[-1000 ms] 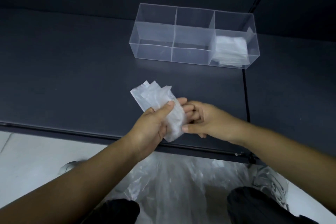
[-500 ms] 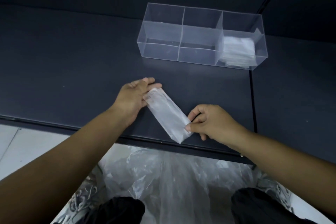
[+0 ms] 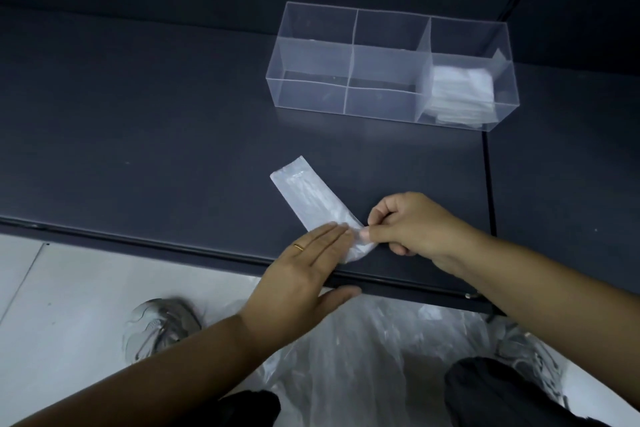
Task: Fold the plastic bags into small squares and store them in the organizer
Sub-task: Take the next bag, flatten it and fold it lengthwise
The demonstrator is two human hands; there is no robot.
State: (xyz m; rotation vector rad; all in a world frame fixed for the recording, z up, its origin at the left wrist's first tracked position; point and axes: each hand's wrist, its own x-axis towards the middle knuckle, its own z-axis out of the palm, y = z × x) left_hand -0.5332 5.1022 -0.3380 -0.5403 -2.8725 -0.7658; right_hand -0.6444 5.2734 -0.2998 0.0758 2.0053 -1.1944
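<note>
Both hands on one long folded strip of clear plastic bag (image 3: 308, 194) lying near the dark tabletop's (image 3: 138, 121) near edge: left hand (image 3: 304, 274) spread flat pressing its near end, right hand (image 3: 412, 225) pinching that end. Clear three-compartment acrylic organizer (image 3: 391, 66) sits far right, folded white-clear bag squares (image 3: 462, 92) in its right compartment.

Dark table (image 3: 138, 121), clear organizer (image 3: 349, 62) at back, folded plastic strip (image 3: 308, 194) near front edge

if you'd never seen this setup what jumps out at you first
The pale folded plastic strip lying diagonally on the dark table, with the left hand pressing flat on its near end while the right hand pinches that end. Next, the clear organizer at the back right, folded bags stacked in its rightmost compartment only. Loose plastic piles below the table edge.
</note>
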